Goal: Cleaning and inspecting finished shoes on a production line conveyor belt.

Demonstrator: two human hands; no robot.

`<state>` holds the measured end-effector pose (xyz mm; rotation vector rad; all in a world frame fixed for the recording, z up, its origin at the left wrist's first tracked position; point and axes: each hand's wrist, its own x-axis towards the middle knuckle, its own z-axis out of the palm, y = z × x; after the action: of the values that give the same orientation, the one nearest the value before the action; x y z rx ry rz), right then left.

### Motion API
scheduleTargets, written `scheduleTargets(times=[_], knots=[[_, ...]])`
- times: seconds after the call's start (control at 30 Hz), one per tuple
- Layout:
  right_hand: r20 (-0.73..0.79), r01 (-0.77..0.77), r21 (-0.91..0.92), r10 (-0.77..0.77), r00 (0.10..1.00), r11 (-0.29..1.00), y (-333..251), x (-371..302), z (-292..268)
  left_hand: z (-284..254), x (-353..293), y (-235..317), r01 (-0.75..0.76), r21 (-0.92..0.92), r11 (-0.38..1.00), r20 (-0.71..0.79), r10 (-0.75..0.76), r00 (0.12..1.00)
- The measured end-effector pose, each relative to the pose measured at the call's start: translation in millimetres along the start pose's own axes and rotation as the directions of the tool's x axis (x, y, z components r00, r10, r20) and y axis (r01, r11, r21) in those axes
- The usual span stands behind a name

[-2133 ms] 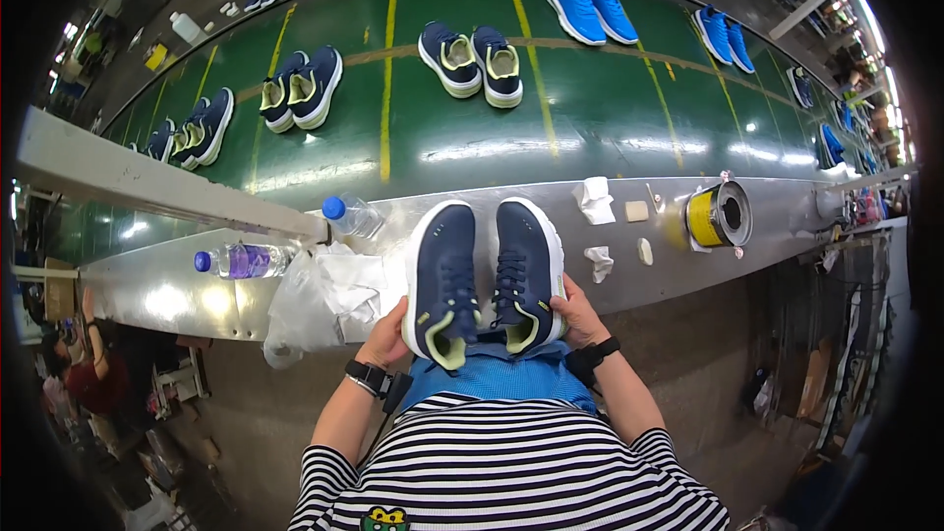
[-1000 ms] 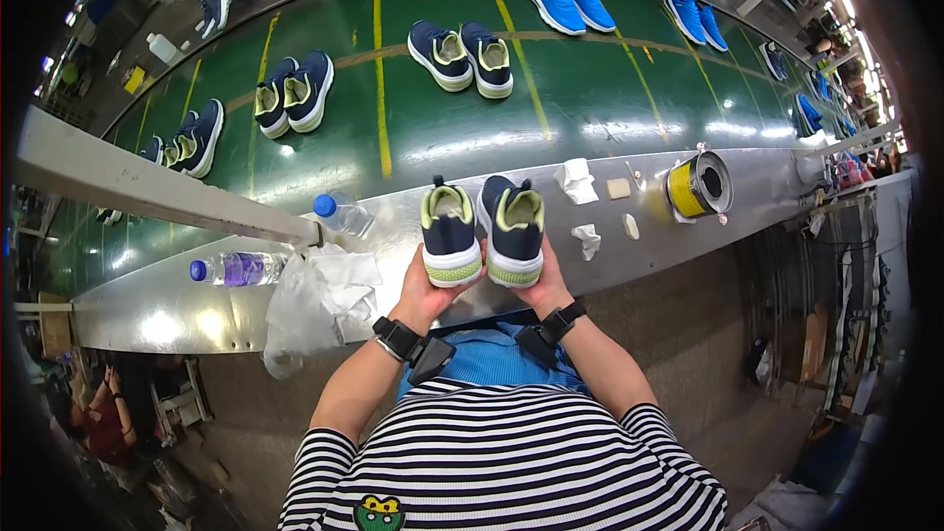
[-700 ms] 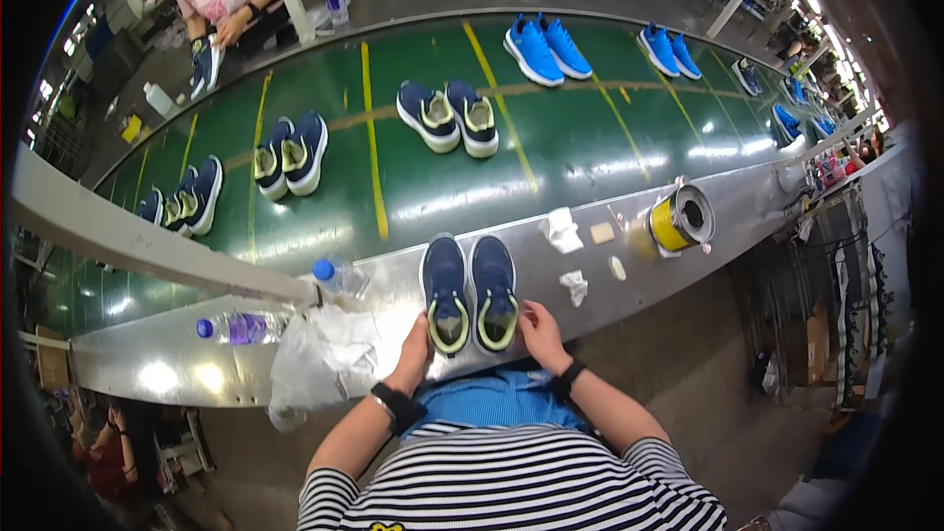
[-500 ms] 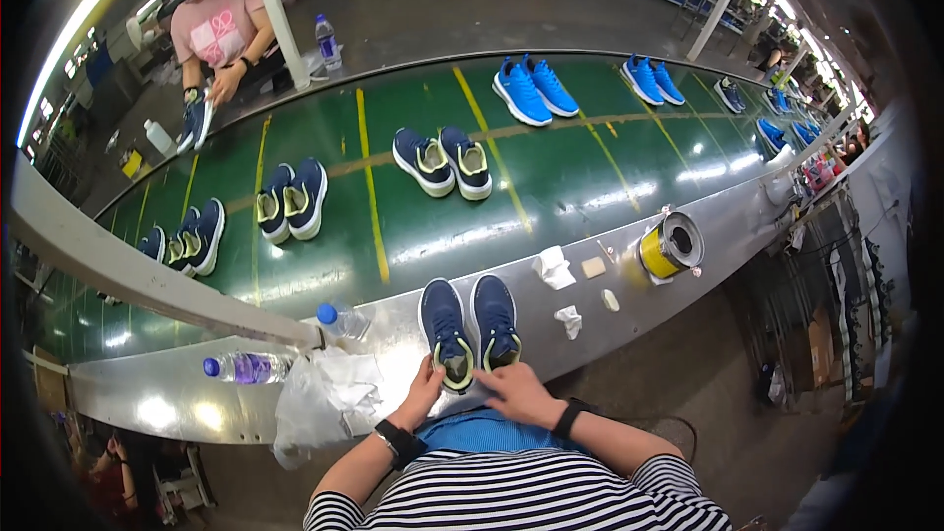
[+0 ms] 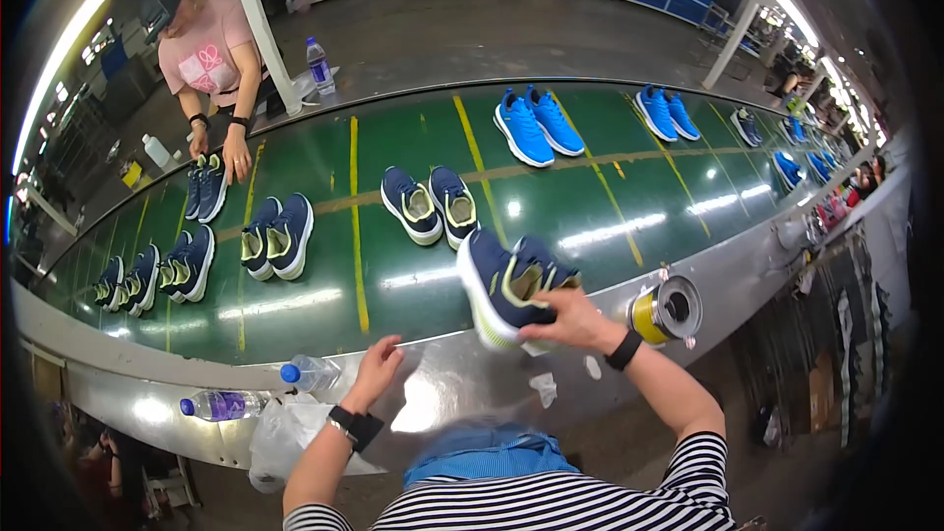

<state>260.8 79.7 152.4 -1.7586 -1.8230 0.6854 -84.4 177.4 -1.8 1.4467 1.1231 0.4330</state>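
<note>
My right hand grips a pair of navy sneakers by their heel ends, tilted over the near edge of the green conveyor belt. The shoes have white soles and pale yellow-green lining, and are slightly blurred by motion. Beyond their toes stands another navy pair on the belt. My left hand is empty, its fingers apart, over the metal ledge beside the belt.
Several more navy pairs stand to the left, bright blue pairs to the right. A yellow tin, bottles and a plastic bag sit on the ledge. Across the belt, a co-worker touches a navy pair.
The navy pair has left the ledge, carried forward and right in my right hand. My left hand has let go and moved left. The co-worker has lowered shoes to the belt.
</note>
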Motion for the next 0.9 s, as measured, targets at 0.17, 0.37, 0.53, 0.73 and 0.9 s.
scheduleTargets(times=[0.17, 0.37, 0.53, 0.73, 0.9], knots=[[-0.037, -0.147, -0.437, 0.145, 0.989, 0.887, 147, 53, -44, 34, 91, 105, -0.254, 0.498, 0.829, 0.059, 0.260, 0.964], [-0.221, -0.509, -0.361, 0.459, 0.861, 0.781, 222, 50, -15, 61, 202, 130, -0.264, 0.820, 0.508, 0.079, 0.357, 0.931], [-0.201, -0.479, -0.311, 0.436, 0.877, 0.821, 228, 54, -23, 60, 246, 138, -0.156, 0.857, 0.491, 0.088, 0.158, 0.983], [-0.587, -0.367, -0.095, 0.245, 0.771, 0.925, 185, 37, -23, 93, 223, 164, -0.307, 0.894, 0.326, 0.272, 0.149, 0.951], [-0.521, -0.165, 0.267, 0.286, 0.804, 0.949, 138, -3, 11, 103, 248, 154, -0.084, 0.923, 0.377, 0.122, -0.076, 0.990]])
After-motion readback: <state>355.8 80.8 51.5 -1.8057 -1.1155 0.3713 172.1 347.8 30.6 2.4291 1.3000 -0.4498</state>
